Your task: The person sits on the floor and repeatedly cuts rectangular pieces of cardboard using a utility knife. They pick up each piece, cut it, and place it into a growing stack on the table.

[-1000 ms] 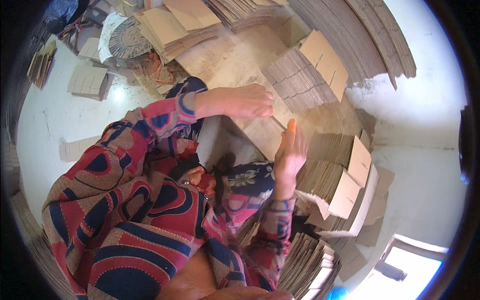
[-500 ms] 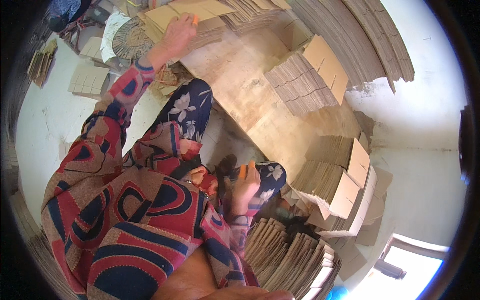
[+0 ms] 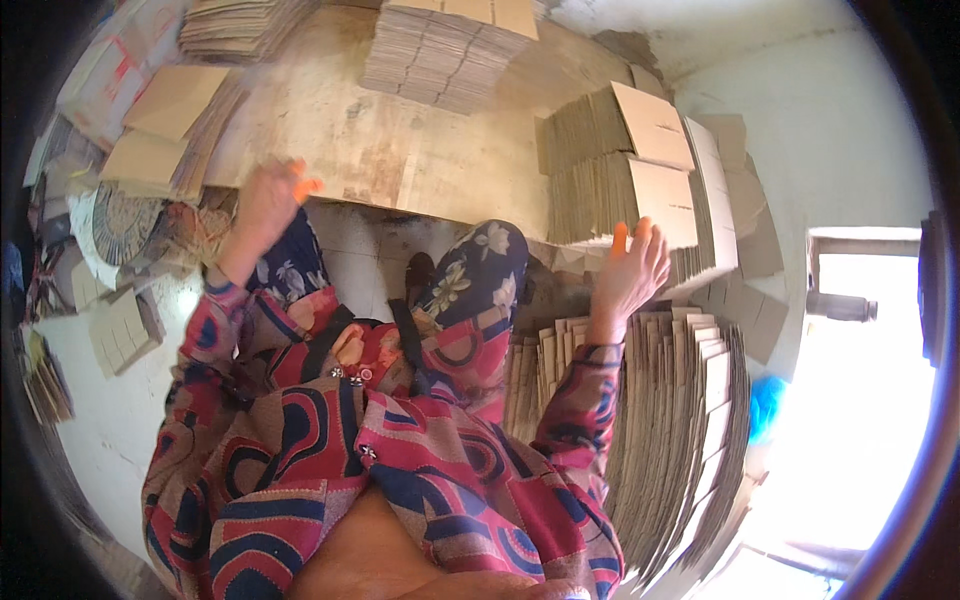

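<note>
My left hand (image 3: 262,215) hangs over the near edge of the wooden board, somewhat blurred. Two of its fingers wear orange finger covers, held apart, and nothing shows between them. My right hand (image 3: 628,282) is raised with its fingers spread, orange covers on at least one finger, and holds nothing visible. Just beyond it stand bundles of cardboard pieces (image 3: 662,205) on the board's right end; whether the fingertips touch them I cannot tell. Another cardboard stack (image 3: 175,105) lies beyond my left hand.
The wooden board (image 3: 400,150) stretches before my knees. A slotted cardboard stack (image 3: 445,55) sits at its far side. Many cardboard sheets (image 3: 650,430) stand on edge at my right. A round woven-looking object (image 3: 125,220) and small cardboard pieces (image 3: 125,325) are at left.
My view has swung to the right. My left hand has left the cardboard stack at the far left and drawn nearer. My right hand has moved from my knee toward the right-hand bundles.
</note>
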Demonstrator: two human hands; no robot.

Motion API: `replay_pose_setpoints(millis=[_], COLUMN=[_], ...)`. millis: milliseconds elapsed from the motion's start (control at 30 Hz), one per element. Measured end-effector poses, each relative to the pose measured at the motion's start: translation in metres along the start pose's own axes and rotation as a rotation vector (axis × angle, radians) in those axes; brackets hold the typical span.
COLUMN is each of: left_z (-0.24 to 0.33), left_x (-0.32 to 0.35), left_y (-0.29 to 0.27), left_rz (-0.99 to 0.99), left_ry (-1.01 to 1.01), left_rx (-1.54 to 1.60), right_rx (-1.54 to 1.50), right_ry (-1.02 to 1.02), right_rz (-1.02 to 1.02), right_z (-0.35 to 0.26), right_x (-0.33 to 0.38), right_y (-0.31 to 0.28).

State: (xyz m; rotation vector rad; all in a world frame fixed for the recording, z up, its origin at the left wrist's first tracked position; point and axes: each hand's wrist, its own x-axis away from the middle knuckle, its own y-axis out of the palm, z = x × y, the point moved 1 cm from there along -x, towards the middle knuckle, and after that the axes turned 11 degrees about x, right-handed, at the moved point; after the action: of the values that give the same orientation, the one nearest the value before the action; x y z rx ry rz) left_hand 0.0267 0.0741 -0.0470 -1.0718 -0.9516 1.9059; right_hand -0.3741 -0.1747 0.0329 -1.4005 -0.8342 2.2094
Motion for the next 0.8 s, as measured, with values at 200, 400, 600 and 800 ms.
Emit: replay_pose_setpoints(millis=[200,400,600,800], left_z=[-0.006,-0.009,-0.005,0.005], left_x=[0.039,0.034,0.034,0.02], left_y=[0.071,0.067,0.07,0.053], left_rz=[-0.376,-0.325,-0.296,-0.293], left_ry=[0.118,0.036,0.062,-0.011], left_rx=[0.112,0.136,0.156,0.156], right_rx=[0.146,0.175,-0.092,-0.01], right_ry=[0.057,-0.194,-0.096,0.151], right_rz=[-0.37,-0.563,-0.453,-0.068], right_z=[0.033,0.034,0.077,0.089], right_x=[-0.023,-0.028,-0.041,-0.053], right_y=[0.032,0.06,0.049,-0.006])
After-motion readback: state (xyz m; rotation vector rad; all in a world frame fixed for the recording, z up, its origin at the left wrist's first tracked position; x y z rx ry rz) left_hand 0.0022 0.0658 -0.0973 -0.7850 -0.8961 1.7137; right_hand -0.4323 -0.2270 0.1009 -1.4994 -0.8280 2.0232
